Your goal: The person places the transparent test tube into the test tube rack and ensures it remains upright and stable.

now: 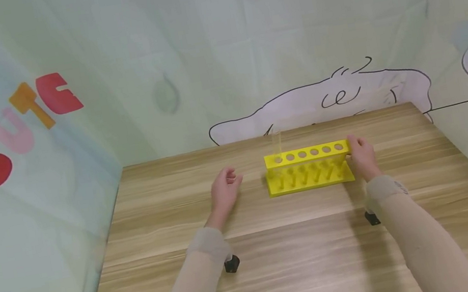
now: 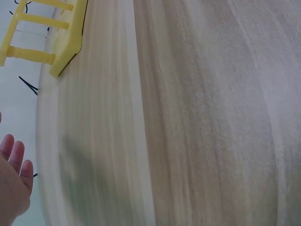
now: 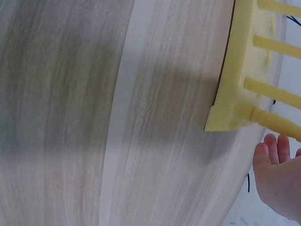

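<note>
A yellow test tube rack (image 1: 312,185) stands on the wooden table, with a row of several holes in its top bar and pegs on its base. One clear test tube (image 1: 277,143) rises upright from the leftmost hole. My right hand (image 1: 362,155) grips the right end of the rack's top bar; in the right wrist view its fingers (image 3: 273,148) are beside the end post. To the left of the rack, apart from it, my left hand (image 1: 224,189) is held over the table with its fingers loosely bent and nothing in them.
The wood-grain table (image 1: 288,250) ends at the back against a pale printed cloth (image 1: 133,70) with cartoon drawings. More cloth hangs along the left and right sides. A small black device (image 1: 232,264) is on the left wrist, and another black device (image 1: 372,218) on the right.
</note>
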